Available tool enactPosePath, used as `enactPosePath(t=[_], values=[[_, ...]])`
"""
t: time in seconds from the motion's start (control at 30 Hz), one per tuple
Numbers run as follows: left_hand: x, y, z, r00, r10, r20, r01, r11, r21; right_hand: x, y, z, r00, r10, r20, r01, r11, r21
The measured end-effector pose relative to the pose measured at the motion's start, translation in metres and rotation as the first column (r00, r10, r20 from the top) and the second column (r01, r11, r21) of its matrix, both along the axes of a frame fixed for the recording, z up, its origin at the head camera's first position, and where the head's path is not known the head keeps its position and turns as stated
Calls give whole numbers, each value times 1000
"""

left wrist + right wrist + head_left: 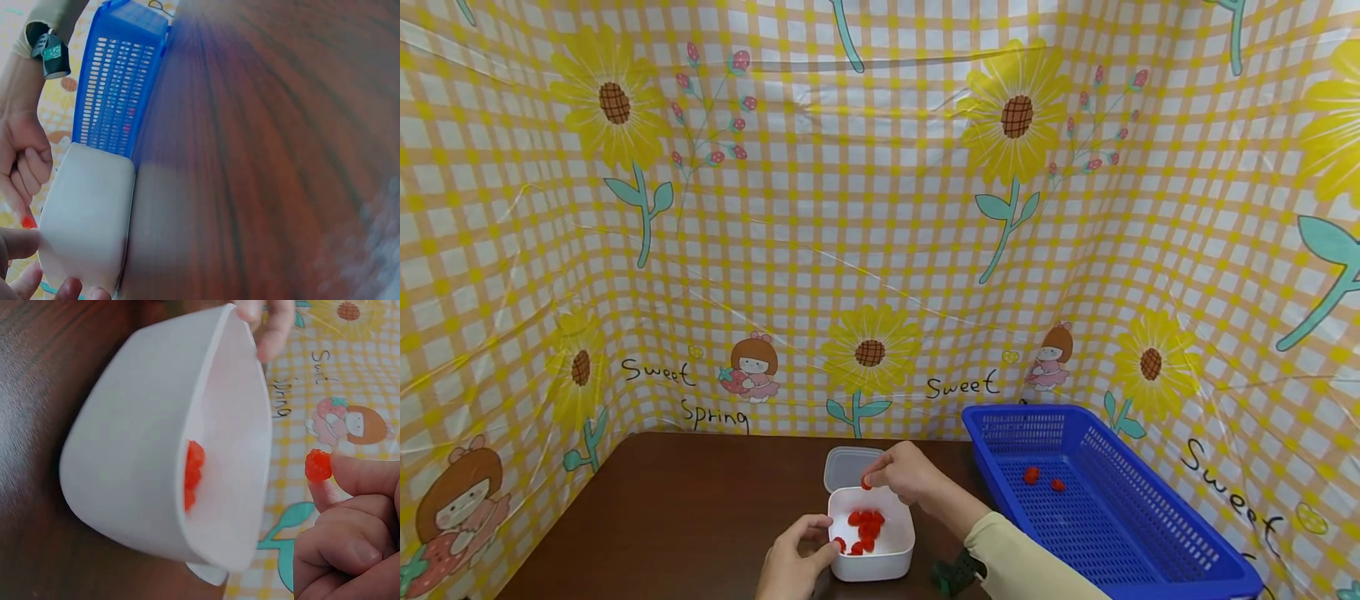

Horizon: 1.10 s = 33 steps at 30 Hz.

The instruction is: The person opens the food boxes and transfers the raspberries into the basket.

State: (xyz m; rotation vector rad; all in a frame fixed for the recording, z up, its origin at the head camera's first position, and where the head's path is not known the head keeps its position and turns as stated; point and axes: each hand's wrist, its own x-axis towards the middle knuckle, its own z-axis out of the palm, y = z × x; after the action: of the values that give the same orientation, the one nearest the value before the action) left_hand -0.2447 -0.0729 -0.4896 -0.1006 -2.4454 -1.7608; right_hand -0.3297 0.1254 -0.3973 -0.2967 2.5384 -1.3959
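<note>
A white square box (pixel 871 568) stands upright on the table with several red raspberries (pixel 867 527) inside. My left hand (pixel 797 557) holds its left side, thumb and fingers at the rim. In the right wrist view, fingertips (pixel 269 325) of that hand curl over the far rim. Above the back of the box, my right hand (pixel 910 475) pinches one raspberry (pixel 319 465) between thumb and forefinger, the other fingers curled in. In the left wrist view, the box's outer wall (pixel 87 206) hides what is inside.
A blue perforated basket (pixel 1120 533) stands on the right, with two red raspberries (pixel 1032 475) on its floor. Behind the box lies a translucent lid (pixel 842 468). A checked, flower-printed cloth (pixel 865 250) walls the dark wooden table (pixel 685 517) at the back and sides.
</note>
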Motion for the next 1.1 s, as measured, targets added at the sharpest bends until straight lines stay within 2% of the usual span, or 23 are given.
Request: enactPosePath(t=[0.23,0.63,1.1], values=[[0,1,-1,1000,2,-15,-2,1000,8,-5,12,14,999,-41,-23,42,999,2],[-1,1,0,1000,3,0,-3,1000,1,-14,35,27,988,-147,-50,147,989,-12],[0,0,-2,1000,4,14,-4,1000,4,-24,80,46,988,-152,-39,149,986,-74]])
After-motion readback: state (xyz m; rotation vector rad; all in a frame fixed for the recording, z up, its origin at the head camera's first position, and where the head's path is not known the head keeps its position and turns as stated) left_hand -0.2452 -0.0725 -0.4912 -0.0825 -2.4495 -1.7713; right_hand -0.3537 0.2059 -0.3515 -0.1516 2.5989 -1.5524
